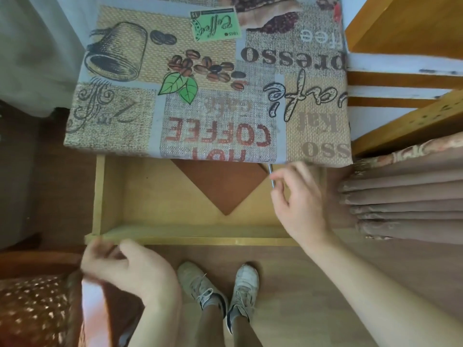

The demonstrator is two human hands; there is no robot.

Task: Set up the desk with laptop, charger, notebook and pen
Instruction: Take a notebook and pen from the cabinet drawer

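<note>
Here the table (pixel 208 78) wears a coffee-print cloth, beside a curtain (pixel 406 196) and a wooden shelf (pixel 400 26). Its drawer (pixel 160 196) stands pulled out, a brown notebook (pixel 223 184) lying at the back. The right hand (pixel 300 204) pinches a thin pen (pixel 271 177) just beside the notebook. The left hand (pixel 125 266), fingers loosely curled, rests at the drawer's front edge.

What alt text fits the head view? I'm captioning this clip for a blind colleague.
A person stands at an open wooden drawer under a desk with a coffee-print cloth, the right hand reaching in and pinching a thin pen beside a brown notebook. The left hand rests at the drawer's front edge.
</note>
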